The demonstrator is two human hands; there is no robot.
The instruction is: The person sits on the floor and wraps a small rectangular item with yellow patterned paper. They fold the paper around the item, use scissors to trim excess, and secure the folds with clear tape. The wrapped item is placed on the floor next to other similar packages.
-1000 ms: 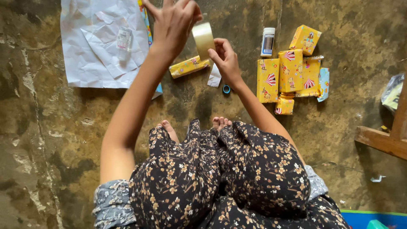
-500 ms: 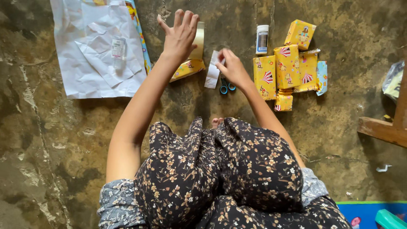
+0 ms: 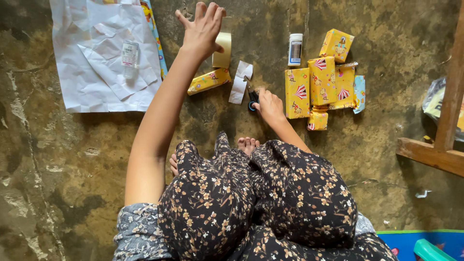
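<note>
1. Roll of tape (image 3: 223,50) held up off the stone floor (image 3: 58,159), in the left hand (image 3: 202,30), thumb hooked against it, other fingers fanned wide above.
2. Just below the roll: one long yellow wrapped parcel (image 3: 209,80), lying tilted on the floor, not touched.
3. Right of that parcel: a small white paper scrap (image 3: 239,82), flat on the floor.
4. Right of the scrap, touching its edge: scissors (image 3: 252,98) with dark and blue handles, right hand (image 3: 268,104) down on them, fingers curled loosely over the handles; grip firm or only resting, cannot tell.
5. Right of the scissors: cluster of yellow wrapped boxes (image 3: 321,82), packed side by side, one smaller box (image 3: 317,119) at the near end, another (image 3: 337,44) set apart at the far end.
6. Between the roll and that far box: small white bottle (image 3: 295,49), lying on the floor.
7. Left of the roll, well apart: large creased white paper sheet (image 3: 92,92), clear small bottle (image 3: 129,57) lying on it, strip of coloured wrapping paper (image 3: 155,38) along its right edge.
8. Far right of the boxes: wooden frame (image 3: 447,121).
</note>
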